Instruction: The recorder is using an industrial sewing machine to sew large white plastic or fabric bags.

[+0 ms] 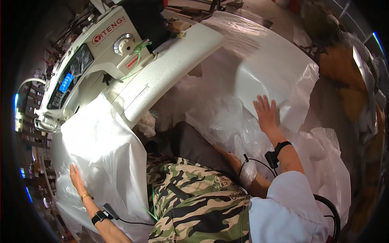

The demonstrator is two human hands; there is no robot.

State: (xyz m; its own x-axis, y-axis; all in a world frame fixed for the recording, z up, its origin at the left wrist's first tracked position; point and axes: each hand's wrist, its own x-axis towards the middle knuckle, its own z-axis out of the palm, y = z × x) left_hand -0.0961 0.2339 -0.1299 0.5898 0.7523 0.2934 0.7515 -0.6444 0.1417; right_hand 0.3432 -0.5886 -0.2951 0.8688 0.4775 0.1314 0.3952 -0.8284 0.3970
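Observation:
To the left, a large white plastic sheet (109, 150) hangs in folds from the sewing machine's bed. My left hand (77, 179) rests against its outer side with the fingers stretched out, seen mostly edge-on. On the right, a broad white sheet (279, 77) is spread out, glossy and creased at its edges. My right hand (266, 114) lies on its near part, palm down and fingers spread. Thin clear plastic film (227, 121) is bunched beside that hand, toward the middle. Neither hand grips anything that I can see.
A white sewing machine (97, 44) with a control panel and a handwheel stands at the upper left. Its long pale bed (170, 69) reaches to the right. Green thread (139, 50) dangles near the handwheel. More crumpled clear plastic (324, 162) lies at the right.

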